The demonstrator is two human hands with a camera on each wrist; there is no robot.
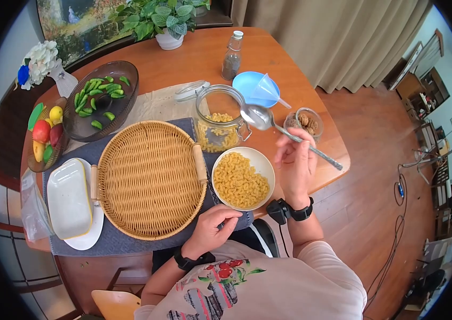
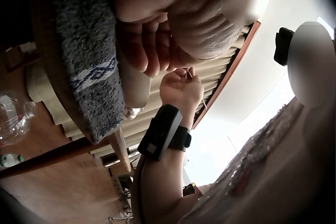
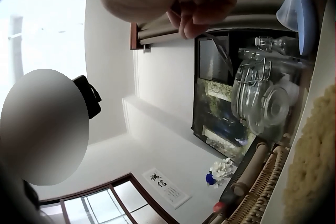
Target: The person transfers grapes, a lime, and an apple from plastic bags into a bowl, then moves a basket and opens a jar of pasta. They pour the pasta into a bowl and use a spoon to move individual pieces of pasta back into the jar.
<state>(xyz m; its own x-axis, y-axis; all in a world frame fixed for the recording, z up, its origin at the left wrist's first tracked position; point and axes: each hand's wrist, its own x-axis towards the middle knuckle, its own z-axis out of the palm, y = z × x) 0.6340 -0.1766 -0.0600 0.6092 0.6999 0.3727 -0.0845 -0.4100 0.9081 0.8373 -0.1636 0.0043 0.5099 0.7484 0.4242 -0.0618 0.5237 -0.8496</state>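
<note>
My right hand [image 1: 296,165] pinches the handle of a large metal spoon [image 1: 258,116], raised above the table. The spoon's head points toward a glass clip-top jar [image 1: 216,130] partly filled with macaroni, its lid swung back. In the right wrist view the spoon [image 3: 223,56] extends from the fingers. My left hand [image 1: 212,230] rests at the near rim of a white bowl [image 1: 270,196] full of macaroni [image 1: 241,180]. In the left wrist view its fingers [image 2: 152,50] hang loosely curled beside the bowl.
A round wicker tray [image 1: 151,176] lies left of the bowl on a dark cloth. Behind the jar are a blue dish [image 1: 242,81] with a funnel [image 1: 266,88] and a stoppered bottle [image 1: 232,56]. A walnut jar [image 1: 306,121] stands right. Peppers and fruit sit far left.
</note>
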